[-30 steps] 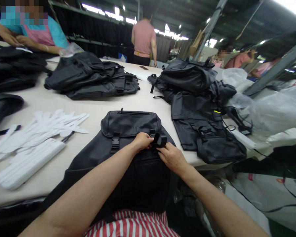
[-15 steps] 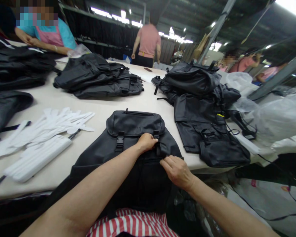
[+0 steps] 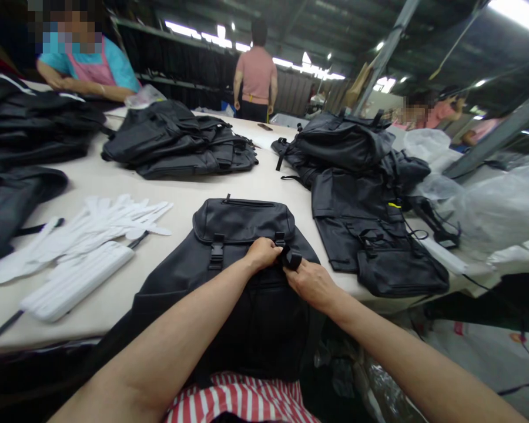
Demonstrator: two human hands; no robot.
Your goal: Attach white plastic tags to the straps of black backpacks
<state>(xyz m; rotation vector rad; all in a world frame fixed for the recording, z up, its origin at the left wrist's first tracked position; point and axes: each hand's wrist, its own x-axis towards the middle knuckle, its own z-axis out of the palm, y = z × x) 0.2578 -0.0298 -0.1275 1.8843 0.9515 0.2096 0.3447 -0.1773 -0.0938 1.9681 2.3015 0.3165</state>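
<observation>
At the left, white strips (image 3: 123,217) lie loose on the table (image 3: 194,187), apart from the backpack (image 3: 264,320), perhaps to keep its surface free. The backpack lies at the near middle of the table against the person's striped clothing, flap (image 3: 244,222) up, which likely steadies it and leaves the buckles reachable. The left buckle (image 3: 216,252) is joined. The left hand (image 3: 263,254) pinches beside the right buckle, on its strap (image 3: 293,259), seemingly anchoring it. The right hand (image 3: 311,281) has its fingertips closed on the strap's dark loop. Half a second ago, that hand was lower, apart from the loop; now it meets it, while the left hand has kept its place.
</observation>
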